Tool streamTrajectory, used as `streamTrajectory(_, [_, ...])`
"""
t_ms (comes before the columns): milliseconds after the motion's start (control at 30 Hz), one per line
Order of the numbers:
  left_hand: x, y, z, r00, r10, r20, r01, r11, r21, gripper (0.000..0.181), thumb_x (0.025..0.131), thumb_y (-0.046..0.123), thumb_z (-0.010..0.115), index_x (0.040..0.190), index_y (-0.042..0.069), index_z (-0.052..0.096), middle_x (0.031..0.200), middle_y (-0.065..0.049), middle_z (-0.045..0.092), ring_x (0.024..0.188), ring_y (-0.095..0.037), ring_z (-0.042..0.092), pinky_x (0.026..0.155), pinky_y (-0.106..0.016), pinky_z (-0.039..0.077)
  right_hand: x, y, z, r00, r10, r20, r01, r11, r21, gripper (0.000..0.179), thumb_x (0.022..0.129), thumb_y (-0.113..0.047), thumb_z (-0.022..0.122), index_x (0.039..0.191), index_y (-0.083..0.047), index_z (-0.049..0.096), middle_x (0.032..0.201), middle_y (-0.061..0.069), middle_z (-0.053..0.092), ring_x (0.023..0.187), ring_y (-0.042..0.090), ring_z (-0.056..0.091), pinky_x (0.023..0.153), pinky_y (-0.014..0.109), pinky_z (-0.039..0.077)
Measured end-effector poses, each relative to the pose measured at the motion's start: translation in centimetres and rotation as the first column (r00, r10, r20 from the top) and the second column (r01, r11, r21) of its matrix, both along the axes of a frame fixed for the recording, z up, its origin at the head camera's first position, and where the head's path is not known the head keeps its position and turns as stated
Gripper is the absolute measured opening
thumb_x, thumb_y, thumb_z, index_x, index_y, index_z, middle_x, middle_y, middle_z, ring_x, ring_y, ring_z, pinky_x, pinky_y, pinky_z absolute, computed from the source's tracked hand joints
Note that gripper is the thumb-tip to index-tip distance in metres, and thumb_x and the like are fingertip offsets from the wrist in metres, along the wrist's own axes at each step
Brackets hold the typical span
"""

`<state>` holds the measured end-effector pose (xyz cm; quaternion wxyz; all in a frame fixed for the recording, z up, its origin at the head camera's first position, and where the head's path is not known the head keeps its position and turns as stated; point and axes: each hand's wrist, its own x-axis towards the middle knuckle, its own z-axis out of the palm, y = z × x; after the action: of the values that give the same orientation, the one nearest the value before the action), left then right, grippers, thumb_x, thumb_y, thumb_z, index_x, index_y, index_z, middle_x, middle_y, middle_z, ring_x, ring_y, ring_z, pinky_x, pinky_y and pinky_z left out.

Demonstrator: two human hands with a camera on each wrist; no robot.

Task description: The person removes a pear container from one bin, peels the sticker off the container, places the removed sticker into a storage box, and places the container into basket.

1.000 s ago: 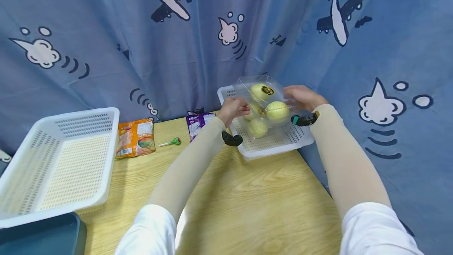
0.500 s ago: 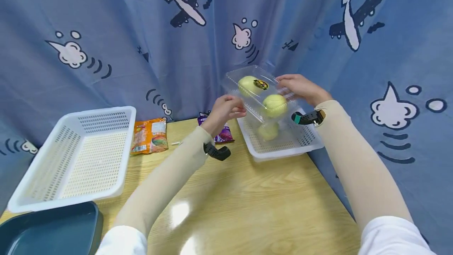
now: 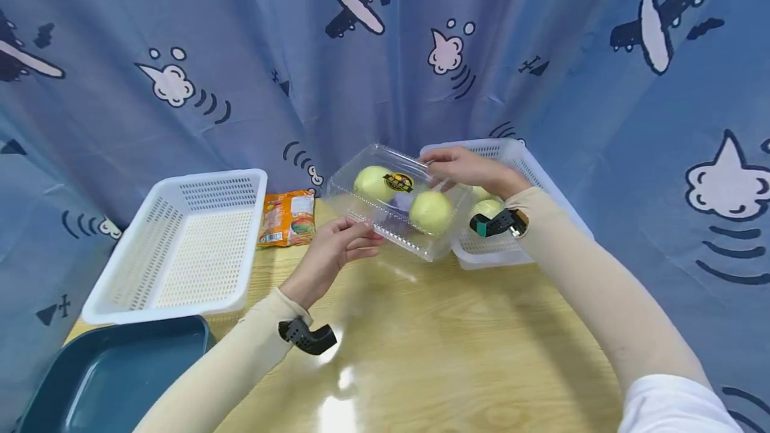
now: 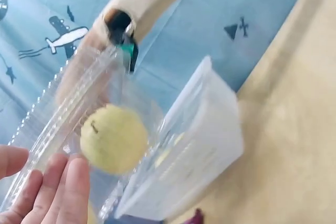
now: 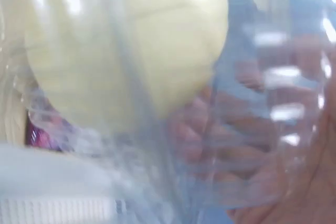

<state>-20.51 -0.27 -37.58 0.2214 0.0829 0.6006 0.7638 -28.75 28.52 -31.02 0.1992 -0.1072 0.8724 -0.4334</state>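
A: Where's the box [image 3: 400,200] right now?

B: In the air, above the desk [image 3: 433,339], between the two baskets. The left hand [image 3: 334,254] holds its near edge with fingers curled under the rim; the right hand [image 3: 468,170] grips the far side, fingers spread over the lid. Two pears [image 3: 430,212] sit inside, one with a dark sticker.

A: What could go wrong?

B: I'd judge the box is thin and slippery. It's tilted, so the pears could roll to the low end and shift the weight onto the left hand's light grip. Squeeze too hard and the lid might pop open; too soft and it slides out. A third pear [image 3: 486,208] lies in the right basket [image 3: 544,179] just behind, close enough to be knocked by the right wrist.

A: And compared with a second ago?

B: Then the box hung over the right basket, with both hands close around it. Now it has come out leftward and nearer, clear of that basket's rim. The left basket [image 3: 180,246], the orange packet [image 3: 289,218] and the tray [image 3: 108,379] look unmoved.
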Motion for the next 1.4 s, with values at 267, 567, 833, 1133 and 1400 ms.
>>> streamTrajectory(267, [3.3, -1.6, -4.1, 0.996, -0.039, 0.086, 0.036, 0.998, 0.043, 0.023, 0.103, 0.021, 0.056, 0.114, 0.002, 0.062, 0.112, -0.013, 0.075, 0.108, -0.021, 0.073, 0.100, -0.041, 0.057, -0.8, -2.3, -2.4, 0.982, 0.171, 0.076, -0.175, 0.983, 0.050, 0.047, 0.103, -0.015, 0.048, 0.148, -0.004, 0.046, 0.143, 0.019, 0.054, 0.119, 0.033, 0.061, 0.101, 0.045, 0.053])
streamTrajectory(567, [6.1, -3.6, -9.3, 0.969, -0.140, 0.202, 0.134, 0.990, 0.044, 0.050, 0.104, 0.033, 0.056, 0.132, -0.008, 0.058, 0.119, -0.012, 0.073, 0.106, -0.018, 0.072, 0.100, -0.042, 0.056, -1.4, -5.4, -5.7, 0.938, 0.333, 0.091, -0.343, 0.930, 0.134, 0.047, 0.100, -0.015, 0.055, 0.146, -0.005, 0.051, 0.147, 0.019, 0.054, 0.130, 0.033, 0.055, 0.112, 0.047, 0.043])
streamTrajectory(833, [7.8, -3.0, -11.7, 0.927, -0.209, 0.310, 0.172, 0.975, 0.141, 0.058, 0.104, 0.034, 0.052, 0.144, -0.008, 0.045, 0.115, -0.012, 0.074, 0.105, -0.022, 0.073, 0.095, -0.037, 0.059, -2.1, -7.1, -8.1, 0.928, 0.343, 0.146, -0.363, 0.921, 0.141, 0.041, 0.101, -0.015, 0.056, 0.142, -0.009, 0.056, 0.148, 0.014, 0.055, 0.142, 0.034, 0.047, 0.120, 0.053, 0.034])
streamTrajectory(1133, [8.5, -3.6, -12.9, 0.899, -0.238, 0.367, 0.164, 0.961, 0.223, 0.059, 0.106, 0.030, 0.047, 0.150, -0.007, 0.037, 0.118, -0.014, 0.073, 0.104, -0.020, 0.073, 0.091, -0.032, 0.060, -3.4, -8.6, -10.2, 0.903, 0.406, 0.139, -0.421, 0.902, 0.099, 0.041, 0.098, -0.008, 0.057, 0.139, -0.004, 0.058, 0.146, 0.017, 0.056, 0.141, 0.036, 0.047, 0.121, 0.052, 0.034])
streamTrajectory(1400, [8.9, -5.1, -12.2, 0.900, -0.324, 0.291, 0.290, 0.945, 0.153, 0.052, 0.105, 0.026, 0.047, 0.140, -0.012, 0.045, 0.113, -0.015, 0.075, 0.094, -0.017, 0.075, 0.083, -0.032, 0.062, -4.3, -10.2, -10.9, 0.913, 0.381, 0.143, -0.393, 0.918, 0.059, 0.042, 0.097, -0.006, 0.058, 0.139, -0.001, 0.057, 0.144, 0.019, 0.058, 0.138, 0.035, 0.051, 0.119, 0.049, 0.037])
